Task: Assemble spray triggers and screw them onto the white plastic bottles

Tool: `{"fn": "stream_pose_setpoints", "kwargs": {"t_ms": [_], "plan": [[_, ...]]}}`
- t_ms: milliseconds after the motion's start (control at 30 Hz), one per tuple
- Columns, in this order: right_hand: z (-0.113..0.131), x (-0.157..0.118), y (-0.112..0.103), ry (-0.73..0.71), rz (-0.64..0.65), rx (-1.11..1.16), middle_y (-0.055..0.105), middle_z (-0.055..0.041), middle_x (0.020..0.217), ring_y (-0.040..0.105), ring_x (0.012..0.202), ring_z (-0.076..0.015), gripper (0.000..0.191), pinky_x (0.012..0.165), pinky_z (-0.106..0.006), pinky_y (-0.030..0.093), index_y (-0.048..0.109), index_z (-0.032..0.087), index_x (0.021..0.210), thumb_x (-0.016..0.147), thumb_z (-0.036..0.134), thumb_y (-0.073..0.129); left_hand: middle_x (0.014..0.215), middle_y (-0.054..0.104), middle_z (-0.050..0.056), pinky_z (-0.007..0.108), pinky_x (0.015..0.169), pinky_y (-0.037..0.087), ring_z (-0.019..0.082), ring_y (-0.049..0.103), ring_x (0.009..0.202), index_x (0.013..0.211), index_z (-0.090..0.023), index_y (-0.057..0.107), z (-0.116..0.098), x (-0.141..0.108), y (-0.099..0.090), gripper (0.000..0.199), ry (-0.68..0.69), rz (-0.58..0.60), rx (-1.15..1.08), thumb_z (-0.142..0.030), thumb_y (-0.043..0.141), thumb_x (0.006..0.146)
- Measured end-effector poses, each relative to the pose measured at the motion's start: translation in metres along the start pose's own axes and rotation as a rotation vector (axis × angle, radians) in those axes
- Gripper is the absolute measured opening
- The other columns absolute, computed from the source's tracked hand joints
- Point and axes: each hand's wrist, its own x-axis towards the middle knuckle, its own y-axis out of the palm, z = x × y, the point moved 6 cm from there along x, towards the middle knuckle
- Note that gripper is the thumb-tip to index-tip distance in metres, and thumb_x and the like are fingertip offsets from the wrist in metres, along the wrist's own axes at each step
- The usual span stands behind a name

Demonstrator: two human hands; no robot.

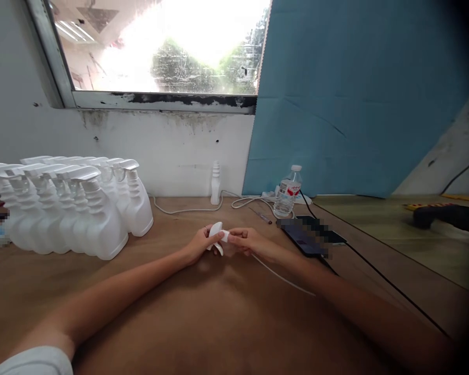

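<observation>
In front of me, above the middle of the table, my left hand (198, 246) is closed around a white trigger spray head (216, 228). My right hand (250, 240) pinches the small white part (225, 236) at the right side of that head. A thin white tube (283, 279) runs from beneath my right hand toward the lower right; where it joins is hidden by the fingers. Both hands are close together, and their far fingers are partly hidden.
Rows of white spray bottles (109, 224) stand at the left. Against the wall are a slim white bottle (216, 183) and a white cable (180, 212). A screwdriver (263, 216), a water bottle (287, 195) and dark phones (303, 237) with a black cable (391, 291) lie or stand at right.
</observation>
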Motion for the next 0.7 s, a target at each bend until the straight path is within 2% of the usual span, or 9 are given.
{"fn": "stream_pose_setpoints", "kwargs": {"t_ms": [67,200,267,333,400,500,600,700], "plan": [[-0.007,0.010,-0.021,-0.003,-0.095,-0.061,0.044,0.0042,0.062,0.036,0.051,-0.0066,0.052,0.045,-0.018,0.030,0.063,0.016,0.106,0.073,0.056,0.064,0.070,0.061,0.003,0.021,0.048,0.045,0.012,0.057,0.053,0.087,-0.014,0.054,-0.003,0.000,-0.006,0.044,-0.008,-0.028,-0.093,-0.048,0.075,0.067],[-0.034,0.025,-0.074,0.021,-0.334,-0.232,0.047,0.0033,0.061,0.039,0.048,-0.0084,0.034,0.044,-0.020,0.034,0.060,0.013,0.103,0.078,0.036,0.058,0.073,0.060,0.003,0.025,0.051,0.049,0.015,0.061,0.060,0.084,-0.015,0.054,-0.006,-0.005,-0.013,0.037,-0.055,-0.023,-0.239,-0.042,0.073,0.066],[-0.047,0.027,-0.094,0.033,-0.404,-0.317,0.050,0.0022,0.059,0.043,0.046,-0.0104,0.032,0.046,-0.022,0.037,0.058,0.011,0.106,0.080,0.027,0.052,0.070,0.060,0.003,0.025,0.051,0.049,0.016,0.062,0.058,0.083,-0.015,0.056,-0.007,-0.008,-0.015,0.036,-0.086,-0.013,-0.280,-0.043,0.069,0.067],[-0.054,0.027,-0.108,0.021,-0.465,-0.415,0.057,-0.0015,0.065,0.052,0.053,-0.0138,0.033,0.054,-0.026,0.044,0.058,0.011,0.109,0.080,0.020,0.048,0.065,0.060,0.003,0.025,0.047,0.047,0.016,0.060,0.055,0.081,-0.014,0.056,-0.006,-0.009,-0.017,0.036,-0.106,-0.019,-0.303,-0.046,0.067,0.068],[-0.054,0.026,-0.116,-0.006,-0.514,-0.527,0.064,-0.0070,0.078,0.060,0.069,-0.0178,0.035,0.068,-0.030,0.048,0.059,0.011,0.112,0.080,0.014,0.046,0.060,0.058,0.002,0.023,0.043,0.044,0.014,0.058,0.050,0.078,-0.015,0.055,-0.006,-0.009,-0.018,0.036,-0.105,-0.046,-0.310,-0.048,0.066,0.069],[-0.051,0.026,-0.121,-0.041,-0.540,-0.703,0.066,-0.0140,0.102,0.061,0.092,-0.0224,0.036,0.087,-0.035,0.046,0.061,0.012,0.112,0.080,0.009,0.046,0.053,0.053,-0.002,0.021,0.039,0.040,0.011,0.052,0.042,0.071,-0.016,0.051,-0.005,-0.007,-0.022,0.040,-0.078,-0.117,-0.308,-0.053,0.067,0.069],[-0.050,0.024,-0.120,-0.048,-0.538,-0.873,0.058,-0.0164,0.123,0.052,0.114,-0.0280,0.033,0.099,-0.041,0.039,0.063,0.013,0.113,0.083,0.014,0.048,0.049,0.050,-0.004,0.020,0.036,0.037,0.009,0.047,0.037,0.069,-0.017,0.048,-0.003,-0.006,-0.026,0.044,-0.059,-0.177,-0.303,-0.056,0.068,0.067],[-0.055,0.022,-0.117,-0.007,-0.524,-1.009,0.049,-0.0172,0.135,0.038,0.128,-0.0367,0.031,0.102,-0.053,0.031,0.064,0.015,0.112,0.088,0.028,0.050,0.047,0.051,-0.004,0.019,0.033,0.034,0.008,0.045,0.034,0.069,-0.017,0.048,-0.002,-0.005,-0.029,0.045,-0.066,-0.207,-0.293,-0.056,0.069,0.065]]}}
